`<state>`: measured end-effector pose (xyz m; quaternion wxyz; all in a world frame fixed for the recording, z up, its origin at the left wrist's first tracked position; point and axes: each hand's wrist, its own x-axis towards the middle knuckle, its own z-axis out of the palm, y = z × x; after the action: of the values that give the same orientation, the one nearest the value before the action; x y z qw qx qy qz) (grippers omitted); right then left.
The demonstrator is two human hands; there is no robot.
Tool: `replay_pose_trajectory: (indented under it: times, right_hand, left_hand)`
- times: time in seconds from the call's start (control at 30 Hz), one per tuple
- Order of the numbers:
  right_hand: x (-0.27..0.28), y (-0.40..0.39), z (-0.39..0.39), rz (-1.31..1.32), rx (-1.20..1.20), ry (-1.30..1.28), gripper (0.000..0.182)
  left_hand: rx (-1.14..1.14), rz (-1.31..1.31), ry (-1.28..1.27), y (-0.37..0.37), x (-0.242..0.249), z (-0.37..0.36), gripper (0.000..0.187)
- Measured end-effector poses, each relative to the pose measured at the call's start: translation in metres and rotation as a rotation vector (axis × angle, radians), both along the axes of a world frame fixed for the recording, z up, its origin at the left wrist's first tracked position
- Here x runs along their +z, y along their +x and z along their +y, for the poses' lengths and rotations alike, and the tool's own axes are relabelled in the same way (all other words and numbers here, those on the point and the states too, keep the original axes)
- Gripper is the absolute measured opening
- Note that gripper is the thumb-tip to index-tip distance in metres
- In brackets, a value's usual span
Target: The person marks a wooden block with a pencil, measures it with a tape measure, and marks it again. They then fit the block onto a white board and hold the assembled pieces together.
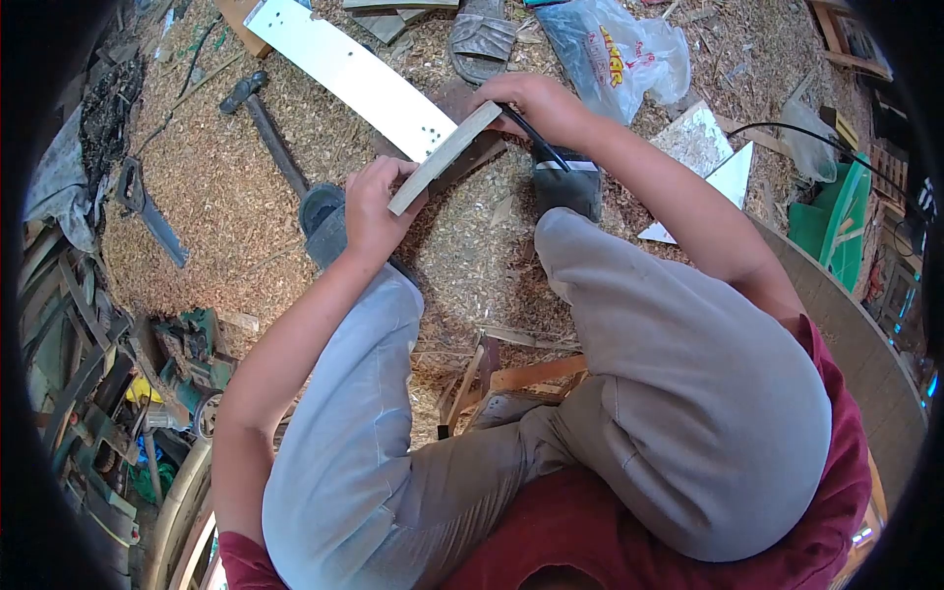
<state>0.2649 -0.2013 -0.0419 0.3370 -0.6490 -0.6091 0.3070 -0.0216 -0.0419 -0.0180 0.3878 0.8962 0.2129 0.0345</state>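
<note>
My left hand (372,205) grips the near end of a short pale wooden piece (444,157) held at a slant above the sawdust-covered floor. At the far end of that piece, my right hand (539,106) holds a thin dark tool (536,136) against it. I am seated, with my knees spread and both feet in dark shoes (567,184) on the floor beneath the wood.
A long white board (349,74) with drilled holes lies behind the wood. A hammer (264,123) lies to the left, a sandal (482,37) and a plastic bag (619,54) at the back. Power tools (192,354) sit at the left, white offcuts (703,147) at the right.
</note>
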Motion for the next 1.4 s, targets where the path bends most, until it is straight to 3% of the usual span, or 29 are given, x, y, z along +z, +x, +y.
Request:
replay_pose_trajectory:
  times: [1.4]
  right_hand:
    - [0.010,-0.001,0.000,0.000,0.006,-0.043,0.042]
  left_hand:
    - [-0.036,0.036,0.020,-0.002,0.002,0.003,0.033]
